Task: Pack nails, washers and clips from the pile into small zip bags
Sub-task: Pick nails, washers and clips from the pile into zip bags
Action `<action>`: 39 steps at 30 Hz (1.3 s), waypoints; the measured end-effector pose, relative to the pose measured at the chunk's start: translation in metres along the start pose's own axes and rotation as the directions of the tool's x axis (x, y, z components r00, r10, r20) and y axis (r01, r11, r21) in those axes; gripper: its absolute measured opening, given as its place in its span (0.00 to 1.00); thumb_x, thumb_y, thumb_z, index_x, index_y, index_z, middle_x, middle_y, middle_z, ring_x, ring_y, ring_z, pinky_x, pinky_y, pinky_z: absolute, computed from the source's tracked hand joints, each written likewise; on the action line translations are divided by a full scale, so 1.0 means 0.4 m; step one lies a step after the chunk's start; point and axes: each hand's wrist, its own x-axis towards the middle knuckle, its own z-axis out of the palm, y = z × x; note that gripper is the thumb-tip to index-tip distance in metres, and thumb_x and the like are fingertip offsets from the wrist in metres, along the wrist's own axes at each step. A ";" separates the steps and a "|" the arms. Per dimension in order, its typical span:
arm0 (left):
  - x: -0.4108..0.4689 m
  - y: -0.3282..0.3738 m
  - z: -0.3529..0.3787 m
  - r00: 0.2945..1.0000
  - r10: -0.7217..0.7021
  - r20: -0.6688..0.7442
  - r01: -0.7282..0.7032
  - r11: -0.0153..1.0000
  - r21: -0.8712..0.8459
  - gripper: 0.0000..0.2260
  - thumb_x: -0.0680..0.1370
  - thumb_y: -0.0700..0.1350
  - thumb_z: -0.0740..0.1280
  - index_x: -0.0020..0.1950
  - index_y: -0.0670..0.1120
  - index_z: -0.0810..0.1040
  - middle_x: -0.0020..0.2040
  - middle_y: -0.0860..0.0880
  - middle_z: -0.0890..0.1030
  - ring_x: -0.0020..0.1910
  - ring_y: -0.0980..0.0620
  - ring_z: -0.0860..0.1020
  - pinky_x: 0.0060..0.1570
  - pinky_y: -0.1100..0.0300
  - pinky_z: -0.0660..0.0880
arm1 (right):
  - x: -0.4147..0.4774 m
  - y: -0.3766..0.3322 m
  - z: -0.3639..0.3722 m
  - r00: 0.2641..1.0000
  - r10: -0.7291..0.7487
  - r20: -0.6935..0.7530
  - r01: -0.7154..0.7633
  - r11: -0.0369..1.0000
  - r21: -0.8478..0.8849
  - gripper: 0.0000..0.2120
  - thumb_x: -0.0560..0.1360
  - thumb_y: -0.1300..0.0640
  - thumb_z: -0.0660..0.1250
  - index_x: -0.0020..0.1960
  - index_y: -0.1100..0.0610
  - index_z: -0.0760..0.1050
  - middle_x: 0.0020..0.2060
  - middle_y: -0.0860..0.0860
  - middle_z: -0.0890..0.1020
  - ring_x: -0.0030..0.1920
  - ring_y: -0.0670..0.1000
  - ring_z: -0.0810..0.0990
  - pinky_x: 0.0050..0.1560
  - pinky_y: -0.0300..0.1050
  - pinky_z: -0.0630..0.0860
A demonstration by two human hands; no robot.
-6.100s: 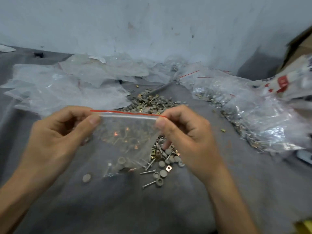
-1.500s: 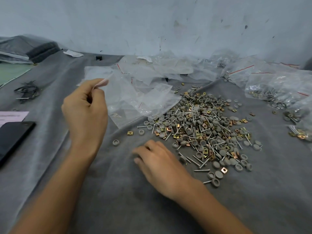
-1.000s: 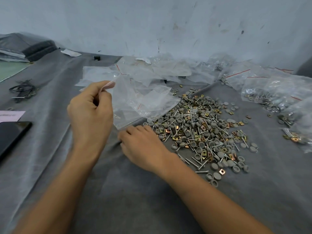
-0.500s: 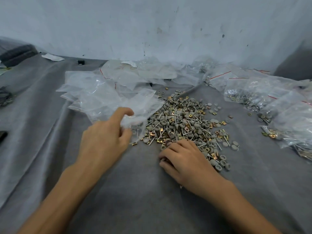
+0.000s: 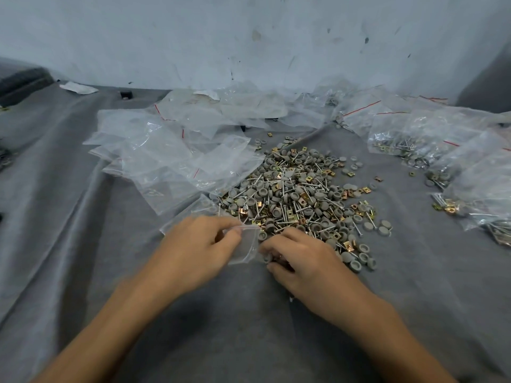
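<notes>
Head view: the left hand [image 5: 199, 250] pinches the mouth of a small clear bag [image 5: 246, 248] at the near edge of the pile [image 5: 298, 189], on the grey-cloth worktop [image 5: 83, 244]. The right hand [image 5: 301, 261] curls its fingers [image 5: 276, 243] over pieces beside it; whether they grip any I cannot tell. It would help to hold the slippery film's mouth wide and low, feeding in thin steel nails [image 5: 282, 208] head-first, then domed grey washers [image 5: 355, 265] and square brassy clips [image 5: 304, 195].

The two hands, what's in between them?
A small clear zip bag, pinched by the left hand, lies between it and the right hand, in the head view.
</notes>
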 end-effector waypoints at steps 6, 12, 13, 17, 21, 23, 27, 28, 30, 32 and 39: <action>0.010 -0.010 0.025 0.998 0.021 0.057 -0.014 0.994 -0.106 0.11 0.84 0.49 0.61 0.50 0.55 0.83 0.32 0.61 0.79 0.35 0.59 0.76 0.42 0.54 0.75 | 0.008 0.015 -0.003 0.969 0.090 -0.229 -0.018 0.955 0.297 0.13 0.75 0.57 0.74 0.56 0.43 0.81 0.48 0.39 0.79 0.48 0.42 0.80 0.48 0.41 0.78; 0.007 -0.014 0.033 0.995 0.077 0.062 -0.058 0.961 -0.271 0.09 0.83 0.49 0.63 0.61 0.58 0.78 0.30 0.54 0.82 0.30 0.59 0.78 0.37 0.56 0.74 | 0.020 -0.017 0.017 0.954 0.073 -0.290 0.047 0.921 0.387 0.14 0.74 0.60 0.75 0.58 0.47 0.83 0.48 0.41 0.81 0.47 0.44 0.82 0.47 0.35 0.77; 0.006 -0.015 0.032 0.996 0.071 0.058 -0.051 0.953 -0.298 0.08 0.83 0.50 0.63 0.60 0.59 0.77 0.30 0.53 0.82 0.30 0.59 0.77 0.36 0.56 0.73 | 0.022 -0.020 0.020 0.954 0.069 -0.292 0.049 0.925 0.378 0.15 0.74 0.60 0.75 0.58 0.48 0.83 0.48 0.41 0.82 0.47 0.44 0.82 0.48 0.34 0.77; 0.001 -0.017 0.024 0.996 0.059 0.062 -0.036 0.944 -0.327 0.07 0.83 0.52 0.64 0.60 0.61 0.76 0.32 0.53 0.83 0.29 0.61 0.76 0.33 0.63 0.69 | 0.021 -0.018 0.021 0.943 0.133 -0.306 0.034 0.874 0.485 0.15 0.74 0.61 0.75 0.59 0.49 0.83 0.46 0.43 0.83 0.47 0.46 0.83 0.48 0.40 0.81; 0.004 -0.009 0.017 0.996 0.066 0.053 -0.044 0.938 -0.343 0.07 0.83 0.49 0.64 0.58 0.58 0.79 0.30 0.53 0.82 0.29 0.62 0.76 0.32 0.66 0.68 | 0.019 -0.005 0.010 0.938 0.203 -0.282 0.035 0.753 0.657 0.14 0.75 0.63 0.73 0.56 0.46 0.83 0.49 0.45 0.85 0.52 0.47 0.85 0.52 0.44 0.82; 0.004 -0.004 0.016 0.996 0.062 0.061 -0.037 0.936 -0.349 0.07 0.83 0.48 0.64 0.59 0.58 0.80 0.30 0.53 0.82 0.28 0.63 0.75 0.32 0.67 0.67 | 0.022 -0.008 0.010 0.943 0.197 -0.268 0.052 0.707 0.705 0.17 0.76 0.65 0.71 0.56 0.45 0.82 0.51 0.44 0.86 0.54 0.47 0.84 0.54 0.43 0.82; 0.002 0.000 0.013 0.998 0.047 0.046 -0.026 0.928 -0.373 0.08 0.83 0.47 0.65 0.60 0.55 0.81 0.29 0.52 0.82 0.26 0.63 0.74 0.30 0.68 0.66 | 0.029 -0.025 0.017 0.954 0.161 -0.253 0.086 0.661 0.746 0.18 0.76 0.65 0.71 0.58 0.44 0.81 0.53 0.43 0.86 0.56 0.45 0.84 0.56 0.40 0.80; 0.003 -0.001 0.011 0.999 0.033 0.038 -0.016 0.925 -0.381 0.08 0.83 0.47 0.64 0.59 0.55 0.81 0.30 0.51 0.82 0.26 0.63 0.73 0.30 0.68 0.66 | 0.029 -0.024 0.011 0.950 0.184 -0.253 0.083 0.632 0.770 0.17 0.77 0.65 0.72 0.58 0.45 0.81 0.53 0.44 0.86 0.55 0.46 0.85 0.54 0.41 0.81; 0.005 -0.007 0.005 1.000 -0.006 0.024 0.015 0.912 -0.411 0.07 0.83 0.48 0.64 0.57 0.56 0.81 0.30 0.50 0.83 0.24 0.62 0.71 0.29 0.66 0.66 | 0.027 -0.011 -0.011 0.921 0.261 -0.289 0.079 0.602 0.795 0.15 0.78 0.65 0.71 0.58 0.48 0.82 0.51 0.46 0.86 0.49 0.47 0.86 0.46 0.40 0.82; 0.009 -0.014 -0.001 0.999 -0.049 0.006 0.047 0.899 -0.436 0.07 0.83 0.48 0.64 0.56 0.57 0.81 0.31 0.50 0.83 0.24 0.60 0.71 0.29 0.65 0.67 | 0.021 0.012 -0.034 0.888 0.299 -0.350 0.031 0.720 0.693 0.12 0.79 0.62 0.70 0.56 0.47 0.82 0.49 0.44 0.86 0.44 0.45 0.85 0.42 0.37 0.80; 0.016 -0.033 -0.021 0.994 -0.106 -0.025 0.083 0.887 -0.455 0.08 0.84 0.48 0.62 0.57 0.58 0.80 0.32 0.50 0.83 0.25 0.58 0.70 0.28 0.65 0.67 | 0.017 0.035 -0.001 0.978 0.130 -0.163 -0.135 0.991 -0.022 0.11 0.78 0.42 0.66 0.57 0.44 0.80 0.50 0.39 0.76 0.55 0.42 0.69 0.56 0.43 0.69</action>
